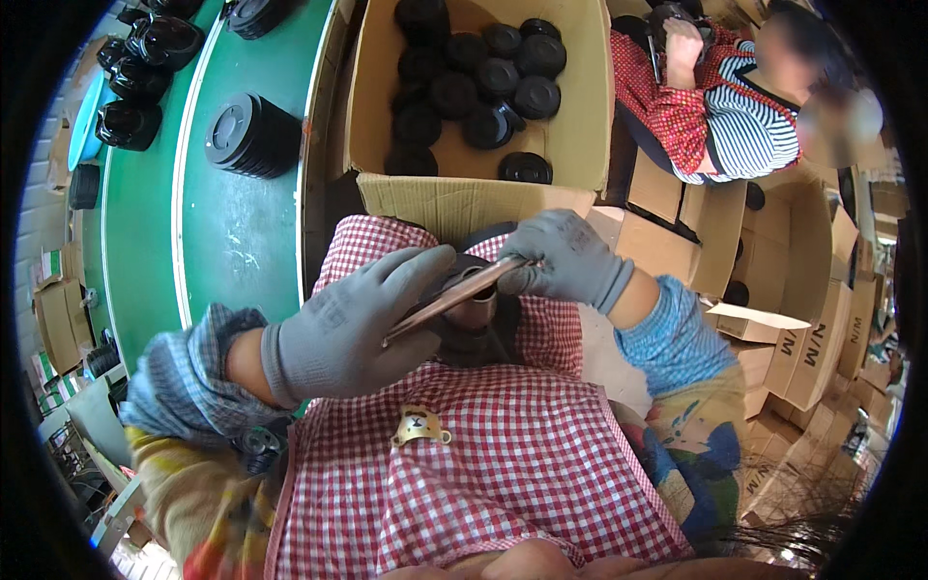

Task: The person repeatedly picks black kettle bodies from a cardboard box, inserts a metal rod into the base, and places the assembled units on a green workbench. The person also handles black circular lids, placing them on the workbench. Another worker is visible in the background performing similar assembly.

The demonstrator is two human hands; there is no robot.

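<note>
A long, thin, brownish strip with a shiny edge (454,298) slants across my lap between my two grey-gloved hands; its exact kind is unclear. My left hand (353,324) closes around its lower left end, thumb below and fingers above. My right hand (561,259) pinches its upper right end between thumb and fingers. Just under the strip is a dark part with a shiny metallic cylinder (474,314), partly hidden by the strip and the left fingers. A red-and-white checked apron (483,454) covers my lap.
An open cardboard box (483,188) ahead contains several round black parts. On the green table (242,242) at left stand a stack of black discs (251,135) and glossy black pieces (130,124). A co-worker (725,116) sits at the far right, beside more cartons (812,358).
</note>
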